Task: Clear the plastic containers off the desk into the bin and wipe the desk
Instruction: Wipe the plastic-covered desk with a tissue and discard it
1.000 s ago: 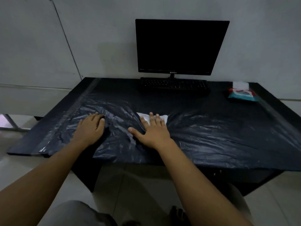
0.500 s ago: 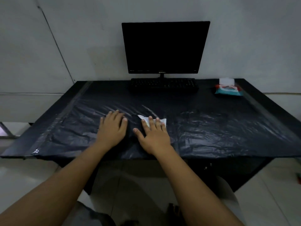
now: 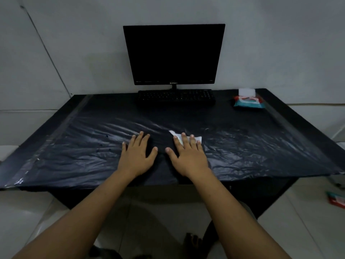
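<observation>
— What takes up most of the room from where you stand?

— The desk (image 3: 291,128). It runs across the whole middle of the frame, and its top is covered with a black plastic sheet (image 3: 89,146), wrinkled and shiny, with a clearer strip along the left and right edges. Behind it is a pale wall.

— And on the desk?

— At the upper centre stands a dark monitor (image 3: 173,53), its screen blank. Just below it, at the back of the desk, lies a black keyboard (image 3: 176,95). Toward the upper right corner of the desk sits a pack of wet wipes (image 3: 249,102), teal and red, with its white flap lifted.

— Any plastic containers left on it?

— I see none on the desk. At the far right edge of the frame, low down on the floor, something red and teal (image 3: 337,200) lies half cut off; I cannot tell what it is.

— What are the hands doing?

— Both reach in from the bottom of the frame and lie flat, palms down, at the centre of the sheet. The left hand (image 3: 137,154) has its fingers straight and spread, pressing the plastic and holding nothing. The right hand (image 3: 188,155), just beside it, is also spread flat, and its fingers press down on a white wipe (image 3: 197,139).

— Where is that wipe exactly?

— Just right of centre, under the right fingertips, with its corners poking out above them.
</observation>
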